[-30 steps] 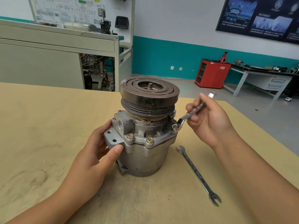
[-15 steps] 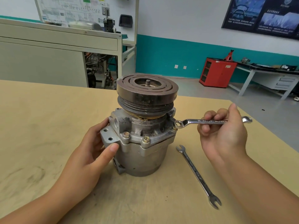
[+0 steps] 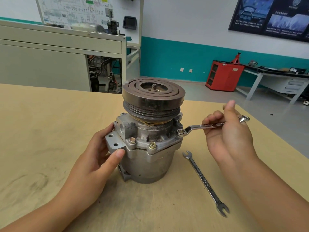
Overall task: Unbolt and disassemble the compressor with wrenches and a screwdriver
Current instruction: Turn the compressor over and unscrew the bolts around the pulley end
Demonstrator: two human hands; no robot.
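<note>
left hand point(image 3: 98, 158): grips compressor point(image 3: 147, 148) so it can't spin
right hand point(image 3: 229, 131): grips wrench point(image 3: 209, 126), ring end on flange bolt for leverage

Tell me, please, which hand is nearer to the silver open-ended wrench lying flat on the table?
Right. The right hand, holding a silver ring wrench, is just beyond the silver open-ended wrench; the left hand holds the grey metal compressor standing between.
</note>
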